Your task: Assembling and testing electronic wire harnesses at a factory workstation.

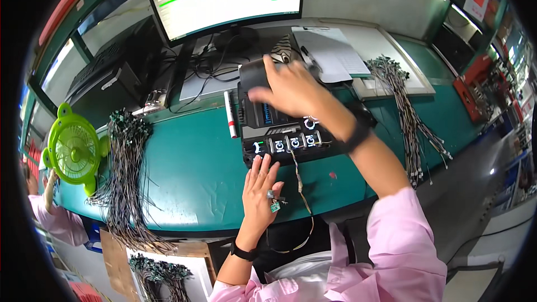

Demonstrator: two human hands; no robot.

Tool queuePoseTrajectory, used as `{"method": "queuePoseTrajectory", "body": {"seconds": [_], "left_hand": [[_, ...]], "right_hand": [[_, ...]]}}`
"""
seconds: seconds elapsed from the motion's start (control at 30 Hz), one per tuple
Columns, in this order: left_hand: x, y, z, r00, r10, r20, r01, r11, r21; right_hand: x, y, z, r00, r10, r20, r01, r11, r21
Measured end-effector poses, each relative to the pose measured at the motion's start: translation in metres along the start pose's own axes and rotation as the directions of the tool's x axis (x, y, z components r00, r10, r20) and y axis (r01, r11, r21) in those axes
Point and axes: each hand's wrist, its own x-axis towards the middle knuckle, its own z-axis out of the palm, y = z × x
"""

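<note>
Right hand reaches over the black control box, thumb and forefinger spread; left hand extends fingers, grip on green circuit board unclear.

No wording legible. White symbols on black device, just beyond left grip. Print too small: monitor beyond right grip, papers right of it.

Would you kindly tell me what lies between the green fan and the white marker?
In the head view, a cable bundle, then a stretch of green tabletop, lie between the green fan and the white marker.
</note>
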Motion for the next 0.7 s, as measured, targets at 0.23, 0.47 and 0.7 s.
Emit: {"method": "queuePoseTrajectory", "body": {"seconds": [0.23, 0.47, 0.7], "left_hand": [[0.001, 0.001, 0.000, 0.999, 0.019, 0.028, -0.020, 0.999, 0.025], [-0.001, -0.001, 0.001, 0.999, 0.028, 0.033, -0.028, 1.000, 0.000], [0.001, 0.000, 0.002, 1.000, 0.005, 0.020, -0.005, 0.999, -0.037]], "right_hand": [[-0.061, 0.001, 0.038, 0.955, -0.220, -0.201, 0.169, 0.955, -0.243], [0.053, 0.020, -0.010, 0.965, 0.065, 0.255, -0.042, 0.995, -0.095], [-0.005, 0.023, 0.000, 0.994, -0.017, -0.109, 0.026, 0.996, 0.085]]}}
